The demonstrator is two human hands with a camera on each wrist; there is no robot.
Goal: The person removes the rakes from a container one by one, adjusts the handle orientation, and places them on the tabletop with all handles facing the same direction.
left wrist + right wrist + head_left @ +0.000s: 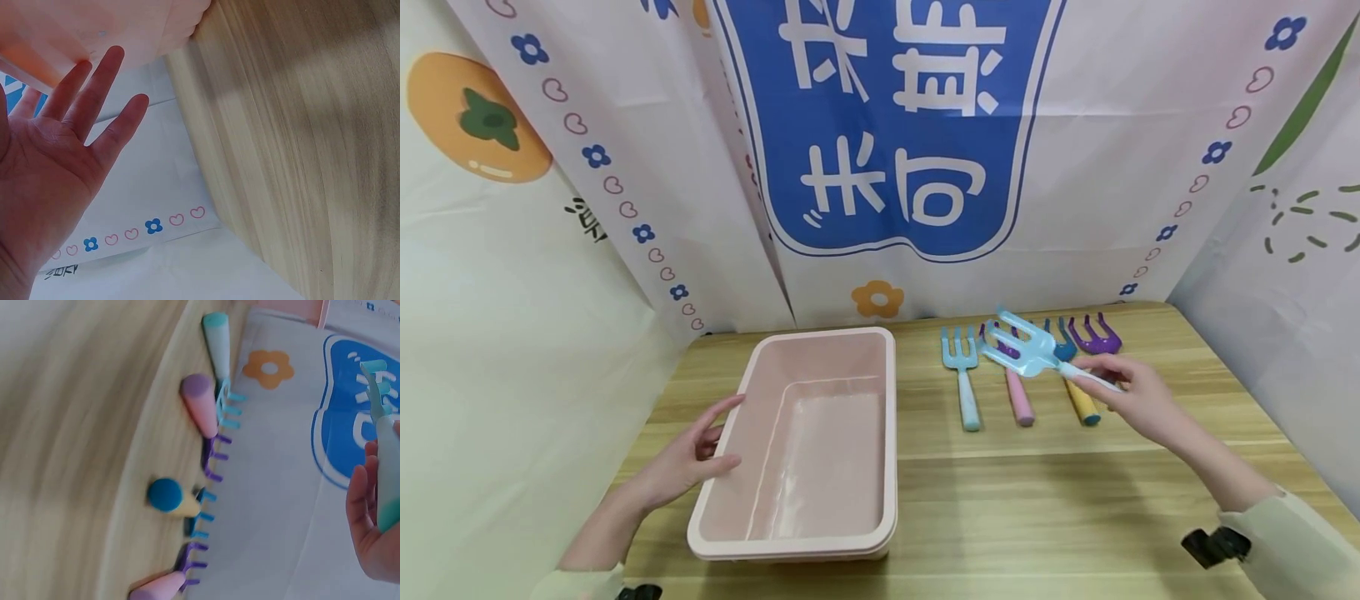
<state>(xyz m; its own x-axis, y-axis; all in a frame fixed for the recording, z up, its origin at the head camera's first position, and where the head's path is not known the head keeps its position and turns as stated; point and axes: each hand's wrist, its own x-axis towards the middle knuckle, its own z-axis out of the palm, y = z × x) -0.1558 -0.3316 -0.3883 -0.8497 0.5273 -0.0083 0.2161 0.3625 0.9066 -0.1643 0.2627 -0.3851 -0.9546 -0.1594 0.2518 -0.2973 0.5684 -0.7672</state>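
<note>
My right hand (pixel 1138 398) grips a light-blue hand fork (pixel 1033 352) by its pale handle, raised over the table with the tines pointing left. Below and beyond it, a row of garden hand forks lies on the table: a light-blue fork (pixel 968 400), a purple fork with a pink handle (pixel 1019 400), a blue fork with a yellow handle (pixel 1084 406) and another purple fork (pixel 1097 343), its pink handle (pixel 159 587) showing in the right wrist view. At the pink bin's rim (pixel 889 433), my left hand (pixel 688 457) rests along the left side, fingers spread and extended.
The wooden table (pixel 1000 517) has its back edge against a printed cloth (pixel 1075 242) with a blue sign. Cloth walls also rise at the left and right. The deep bin stands left of the forks.
</note>
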